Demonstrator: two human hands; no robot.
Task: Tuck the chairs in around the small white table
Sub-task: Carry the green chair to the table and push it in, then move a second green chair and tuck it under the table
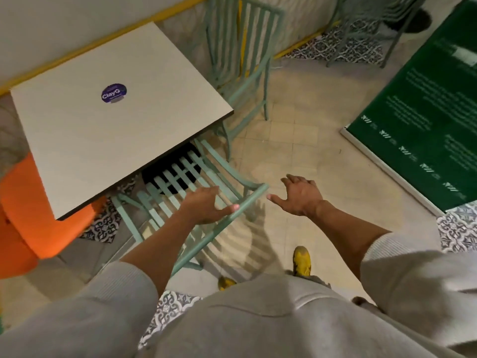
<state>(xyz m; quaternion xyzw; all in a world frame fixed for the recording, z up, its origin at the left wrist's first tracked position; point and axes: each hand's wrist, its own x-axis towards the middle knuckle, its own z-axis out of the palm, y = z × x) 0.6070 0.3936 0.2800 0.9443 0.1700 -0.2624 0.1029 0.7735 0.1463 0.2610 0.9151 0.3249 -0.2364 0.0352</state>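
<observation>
- Head view: the left hand (pixel 204 206) rests loosely curled on the top rail of the near green chair (pixel 180 182), its seat partly under the white table (pixel 116 99) beyond the grip.
- The right hand (pixel 299 195) hangs open and empty beside that rail; a one-handed push could skew the chair.
- The far green chair (pixel 240 60) stands well beyond the grip, not fully tucked.

The desk (pixel 103 120) hides the front of the near mint slatted chair's (pixel 185 177) seat and its front legs. The orange chair (pixel 33 215) is cut by the left edge and partly under the desk. White text on the green board (pixel 423 104) is too blurred to read, and the right edge cuts the board. The far chair (pixel 240 47) is motion-smeared.
</observation>
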